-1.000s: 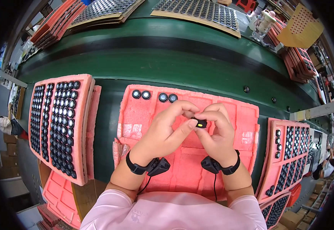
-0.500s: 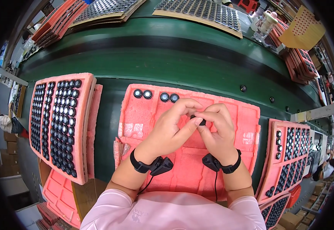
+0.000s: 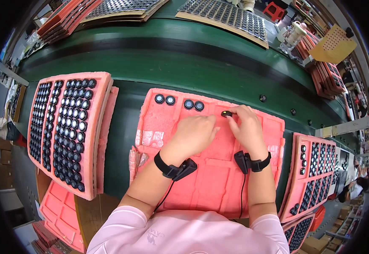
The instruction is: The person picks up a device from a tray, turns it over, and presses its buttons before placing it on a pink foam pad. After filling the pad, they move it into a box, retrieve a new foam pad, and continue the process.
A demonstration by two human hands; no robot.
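Observation:
A pink foam tray (image 3: 174, 169) with shallow compartments lies in front of me on the green bench. Along its far edge stand two pairs of round black parts with pale centres, a left pair (image 3: 165, 99) and a right pair (image 3: 193, 104). My right hand (image 3: 248, 131) pinches a small round black part (image 3: 226, 114), tilted on edge with a yellowish spot, over the far side of the tray. Beside it, my left hand (image 3: 194, 134) is closed with fingers curled; whatever they might hold is hidden. Each wrist wears a black strap with a small device and cable.
Left stands a pink tray (image 3: 102, 127) filled with round black parts; another filled tray (image 3: 296, 182) is at right. Loose black parts (image 3: 262, 98) sit on the green conveyor belt (image 3: 193, 63). Sheets of parts (image 3: 222, 19) lie at the far side. People sit at both far sides.
My hands have moved apart. The right hand carries the black part away to the far right, while the left draws back from it. The view has shifted slightly.

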